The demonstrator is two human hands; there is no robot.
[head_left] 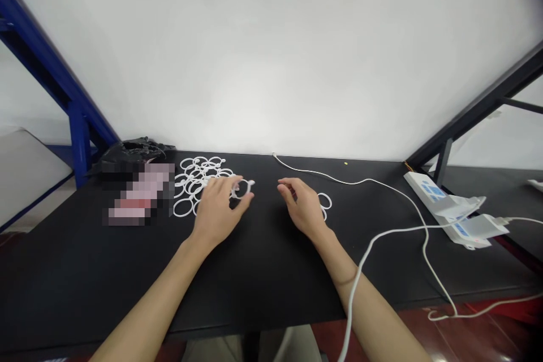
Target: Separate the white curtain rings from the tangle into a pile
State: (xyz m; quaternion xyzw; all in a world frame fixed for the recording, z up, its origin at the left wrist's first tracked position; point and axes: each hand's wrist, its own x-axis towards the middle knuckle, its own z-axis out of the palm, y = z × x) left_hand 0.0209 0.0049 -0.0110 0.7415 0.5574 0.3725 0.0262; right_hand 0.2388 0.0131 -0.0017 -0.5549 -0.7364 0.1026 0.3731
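Note:
My left hand is raised over the black table, with a white plastic ring held between thumb and fingers. The ring has a small tab at its upper right. Behind and left of this hand lies a spread pile of similar white rings, partly covered by it. My right hand hovers across from the left one, apart from it. Its fingers are curled toward the thumb, and I see nothing between them. Just beyond its wrist are a few more white rings, partly hidden by the hand.
A white power strip with plugged-in adapters lies at the right. White cable crosses above my right forearm. Black plastic bag and a blurred pink item lie at the left. Frame bars flank the table; a pale wall stands behind.

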